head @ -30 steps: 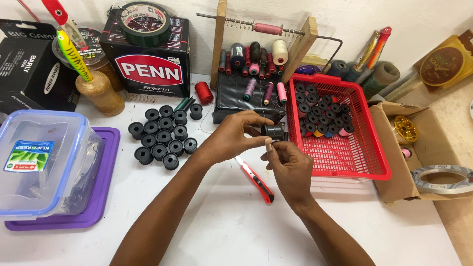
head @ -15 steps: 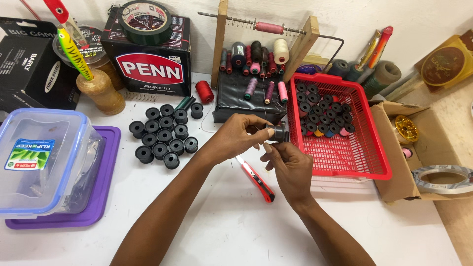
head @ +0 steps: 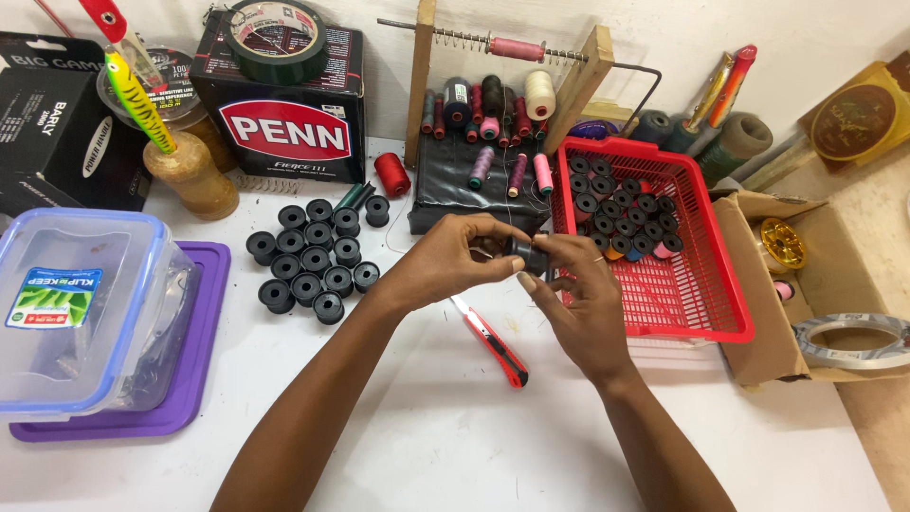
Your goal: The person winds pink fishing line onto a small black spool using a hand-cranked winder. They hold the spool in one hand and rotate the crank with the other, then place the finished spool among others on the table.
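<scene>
1. The left hand and right hand both pinch one small black plastic bobbin, held between their fingertips above the white surface.
2. The bobbin is a short, smooth cylinder.
3. It sits just beside the red mesh basket, with a red utility knife below.

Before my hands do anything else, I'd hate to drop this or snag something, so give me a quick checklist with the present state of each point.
1. Black spool pinched between left hand and right hand: ok.
2. Spool lifted off the white table: ok.
3. Red utility knife lies on the table under the hands, untouched: ok; blade out or in: cannot tell.
4. Red basket beside the right hand, bare mesh at its near end: ok.
5. Group of black spools stands left, apart from the left forearm: ok.
6. Thread on the held spool: cannot tell.
</scene>
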